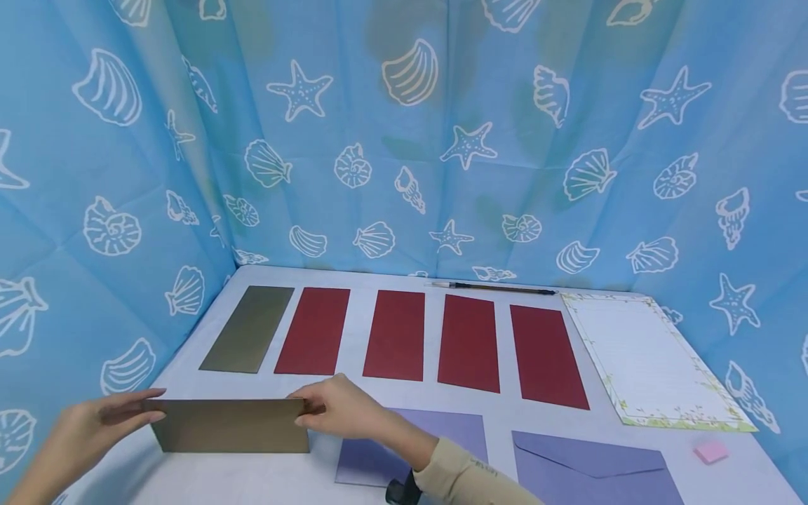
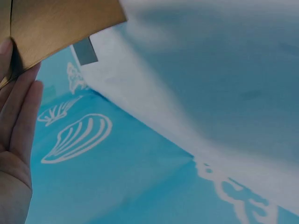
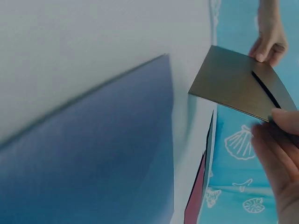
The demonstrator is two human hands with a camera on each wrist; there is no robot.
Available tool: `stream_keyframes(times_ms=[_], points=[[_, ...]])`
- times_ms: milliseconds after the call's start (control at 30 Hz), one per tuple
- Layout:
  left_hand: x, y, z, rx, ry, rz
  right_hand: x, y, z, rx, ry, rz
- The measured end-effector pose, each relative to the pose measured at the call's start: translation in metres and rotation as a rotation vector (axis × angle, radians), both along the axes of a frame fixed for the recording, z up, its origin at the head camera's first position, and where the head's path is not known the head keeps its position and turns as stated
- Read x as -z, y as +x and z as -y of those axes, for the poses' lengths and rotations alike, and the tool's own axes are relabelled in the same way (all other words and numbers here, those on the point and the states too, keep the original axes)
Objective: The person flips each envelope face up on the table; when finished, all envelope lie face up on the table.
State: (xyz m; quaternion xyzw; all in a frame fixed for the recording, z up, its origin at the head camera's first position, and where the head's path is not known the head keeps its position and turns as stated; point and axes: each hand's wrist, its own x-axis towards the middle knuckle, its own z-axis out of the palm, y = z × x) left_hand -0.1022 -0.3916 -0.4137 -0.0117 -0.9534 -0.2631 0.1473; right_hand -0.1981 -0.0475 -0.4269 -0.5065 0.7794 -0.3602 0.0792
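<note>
Bronze-coloured paper rectangle (image 1: 235, 426) held between the left hand (image 1: 95, 429) and the right hand (image 1: 346, 408), each closed to a thumb-and-finger pinch on one end, four red rectangles (image 1: 394, 337) lying beyond.

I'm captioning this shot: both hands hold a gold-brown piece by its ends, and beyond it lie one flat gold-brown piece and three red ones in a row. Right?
Only the red count is wrong: the head view shows four red pieces, not three, beside the flat gold-brown piece. The left hand and right hand do hold the other piece by its ends.
</note>
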Motion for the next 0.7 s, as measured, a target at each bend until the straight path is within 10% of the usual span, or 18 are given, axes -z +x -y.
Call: stream_keyframes(times_ms=[333,700], points=[[-0.002,-0.013,-0.001,0.063,-0.047,0.054,0.001,-0.002,0.001,0.095,-0.058,-0.133],[0.008,-0.041,-0.003,0.188,-0.073,0.128,0.003,-0.009,0.004,0.158,0.160,-0.137]])
